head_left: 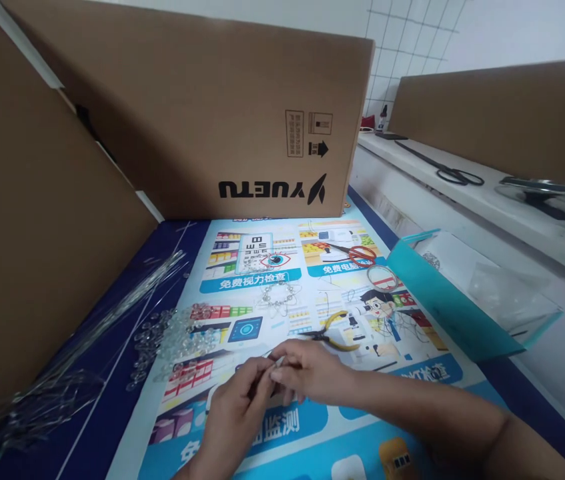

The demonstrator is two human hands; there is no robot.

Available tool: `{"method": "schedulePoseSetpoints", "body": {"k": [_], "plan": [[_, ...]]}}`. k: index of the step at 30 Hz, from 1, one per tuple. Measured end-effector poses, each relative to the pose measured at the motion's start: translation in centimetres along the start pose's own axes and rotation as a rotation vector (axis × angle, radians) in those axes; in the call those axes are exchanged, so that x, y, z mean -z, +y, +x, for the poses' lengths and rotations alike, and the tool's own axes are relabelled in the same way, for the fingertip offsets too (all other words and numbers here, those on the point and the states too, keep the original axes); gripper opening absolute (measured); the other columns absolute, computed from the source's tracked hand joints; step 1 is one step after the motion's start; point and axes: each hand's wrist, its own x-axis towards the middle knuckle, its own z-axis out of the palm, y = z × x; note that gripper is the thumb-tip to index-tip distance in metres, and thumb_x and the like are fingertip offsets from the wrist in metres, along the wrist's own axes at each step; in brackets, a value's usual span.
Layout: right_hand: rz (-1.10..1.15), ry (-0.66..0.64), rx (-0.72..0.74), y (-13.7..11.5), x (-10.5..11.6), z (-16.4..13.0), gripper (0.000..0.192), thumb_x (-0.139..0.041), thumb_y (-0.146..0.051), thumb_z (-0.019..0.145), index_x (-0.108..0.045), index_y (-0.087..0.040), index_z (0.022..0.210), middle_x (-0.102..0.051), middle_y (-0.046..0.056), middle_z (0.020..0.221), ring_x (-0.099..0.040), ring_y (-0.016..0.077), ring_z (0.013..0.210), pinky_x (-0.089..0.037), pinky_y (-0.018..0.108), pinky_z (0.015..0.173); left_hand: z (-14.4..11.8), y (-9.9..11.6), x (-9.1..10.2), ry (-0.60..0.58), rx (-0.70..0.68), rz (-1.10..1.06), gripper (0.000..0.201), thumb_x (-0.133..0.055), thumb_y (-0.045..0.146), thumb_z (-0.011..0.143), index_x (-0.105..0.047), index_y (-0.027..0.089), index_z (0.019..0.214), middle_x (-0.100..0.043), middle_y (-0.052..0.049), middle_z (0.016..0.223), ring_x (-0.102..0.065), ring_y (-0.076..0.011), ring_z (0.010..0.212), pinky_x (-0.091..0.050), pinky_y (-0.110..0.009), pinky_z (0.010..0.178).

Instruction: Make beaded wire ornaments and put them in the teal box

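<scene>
My left hand (237, 410) and my right hand (309, 370) meet low in the middle of the view. Their thumbs and fingers are pinched together at the tips. Whatever they hold is too small and too covered to make out. Just beyond my right hand lie pliers (335, 340) with yellow handles. Farther up the printed sheet is a ring of clear beads (278, 295) with thin wire around it. Loose clear beads (177, 340) are spread to the left of my hands.
At the left lies a bundle of thin wires (117, 320). Red-handled scissors (362, 256) and a wire coil (382, 279) rest at the upper right of the sheet. A teal box (455, 300) stands at right. Cardboard (242, 120) walls the back; black scissors (457, 175) lie on the ledge.
</scene>
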Motion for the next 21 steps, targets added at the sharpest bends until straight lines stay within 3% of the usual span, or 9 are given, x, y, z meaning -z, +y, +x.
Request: {"method": "schedulePoseSetpoints", "body": {"k": [3,6,8,13,17,21], "plan": [[-0.053,0.076,0.017,0.2,-0.1,-0.2,0.027,-0.043,-0.036,0.083,-0.048,-0.021,0.105,-0.052,-0.004,0.061,-0.053,0.0088,0.049,-0.041,0.019,0.046,0.2,0.0,-0.1,-0.024,0.021,-0.014,0.022,-0.04,0.038,0.082,-0.055,0.022,0.079,-0.056,0.003,0.06,-0.05,-0.0134,0.054,-0.038,-0.021,0.053],[-0.395,0.202,0.125,-0.3,0.9,-0.7,0.02,-0.045,-0.031,0.082,-0.056,-0.021,0.095,-0.059,-0.001,0.069,-0.056,0.0104,0.06,-0.039,0.019,0.053,0.6,-0.2,-0.1,-0.087,0.022,-0.011,0.022,-0.041,0.039,0.082,-0.055,0.023,0.08,-0.056,0.003,0.059,-0.051,-0.0141,0.055,-0.037,-0.021,0.053],[-0.585,0.213,0.18,-0.9,1.5,-1.0,0.019,-0.044,-0.028,0.082,-0.059,-0.021,0.091,-0.063,0.001,0.078,-0.057,0.0123,0.07,-0.038,0.02,0.058,0.7,-0.4,0.0,-0.112,0.014,0.002,0.019,-0.044,0.038,0.081,-0.057,0.023,0.079,-0.057,0.003,0.059,-0.051,-0.0146,0.055,-0.037,-0.021,0.053],[-0.77,0.043,0.227,-1.9,2.9,-1.1,0.021,-0.043,-0.023,0.082,-0.061,-0.021,0.093,-0.066,0.001,0.087,-0.058,0.0134,0.078,-0.039,0.021,0.066,0.9,-1.1,0.4,-0.18,-0.052,0.041,0.015,-0.049,0.033,0.08,-0.061,0.026,0.08,-0.064,0.001,0.067,-0.056,-0.0167,0.061,-0.037,-0.022,0.056],[-0.814,-0.107,0.276,-2.0,4.1,-0.9,0.019,-0.044,-0.021,0.082,-0.061,-0.02,0.09,-0.066,-0.001,0.087,-0.058,0.0115,0.076,-0.038,0.019,0.065,1.4,-1.5,0.9,-0.263,-0.227,0.107,0.02,-0.047,0.026,0.081,-0.065,0.029,0.09,-0.069,-0.001,0.085,-0.061,-0.0201,0.074,-0.039,-0.024,0.064],[-0.851,-0.215,0.328,-1.8,4.6,-1.0,0.018,-0.045,-0.022,0.083,-0.062,-0.021,0.089,-0.066,-0.002,0.085,-0.057,0.0105,0.074,-0.037,0.019,0.064,1.8,-0.9,1.6,-0.363,-0.385,0.166,0.022,-0.047,0.02,0.081,-0.067,0.028,0.086,-0.069,-0.002,0.075,-0.06,-0.0204,0.068,-0.037,-0.025,0.063]]}}
